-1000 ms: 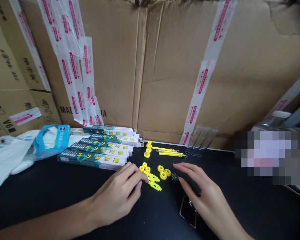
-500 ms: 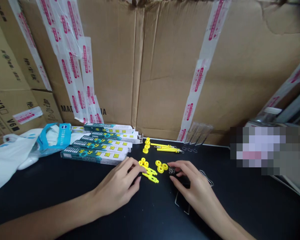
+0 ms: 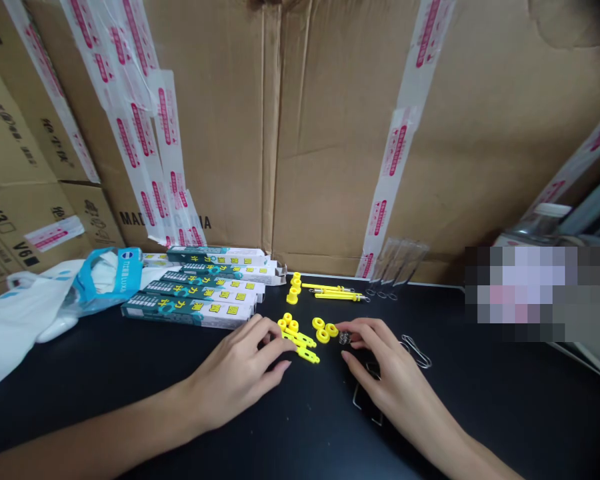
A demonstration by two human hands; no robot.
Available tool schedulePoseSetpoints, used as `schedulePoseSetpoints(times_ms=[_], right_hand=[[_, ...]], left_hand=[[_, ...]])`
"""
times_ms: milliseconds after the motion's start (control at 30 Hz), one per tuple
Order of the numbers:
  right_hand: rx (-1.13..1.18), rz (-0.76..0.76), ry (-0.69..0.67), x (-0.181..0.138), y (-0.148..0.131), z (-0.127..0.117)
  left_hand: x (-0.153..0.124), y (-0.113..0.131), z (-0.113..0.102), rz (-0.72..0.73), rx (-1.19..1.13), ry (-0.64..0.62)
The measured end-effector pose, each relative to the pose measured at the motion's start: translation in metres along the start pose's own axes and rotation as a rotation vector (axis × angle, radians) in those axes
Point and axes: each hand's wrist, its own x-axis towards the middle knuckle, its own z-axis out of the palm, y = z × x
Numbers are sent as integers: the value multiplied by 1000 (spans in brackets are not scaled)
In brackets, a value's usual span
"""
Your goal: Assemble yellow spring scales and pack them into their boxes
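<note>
My left hand (image 3: 243,373) rests on the black table with its thumb apart from its bent fingers. Its fingertips touch flat yellow plastic pieces (image 3: 307,355) with slots, partly hidden under them. Just behind lie small yellow caps (image 3: 289,323). My right hand (image 3: 393,373) is curved, thumb and fingers apart, beside a small cluster of dark metal parts (image 3: 345,338), too small to make out. Its index fingertip is close to several yellow rings (image 3: 323,336). Thin bent metal wires (image 3: 367,405) lie below that hand, partly covered, and more wire pieces (image 3: 417,352) to its right.
Yellow rods with metal hooks (image 3: 335,293) and yellow collars (image 3: 293,297) lie farther back. Printed narrow boxes (image 3: 195,310) are stacked left, beside a white and blue plastic bag (image 3: 105,280). Clear plastic tubes (image 3: 397,267) lean at the cardboard wall (image 3: 325,167). A blurred-out patch covers the right.
Both hands stay in nearly the same places; my left thumb has shifted slightly right. The view has moved a little. Nothing has visibly been picked up or let go.
</note>
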Motion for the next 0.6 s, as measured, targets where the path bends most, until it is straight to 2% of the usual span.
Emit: schedulePoseSetpoints(times_ms=[600], right_hand=[[12,33,-113,-3,0,-1]], left_hand=[[-1,-2,1,82,78,34]])
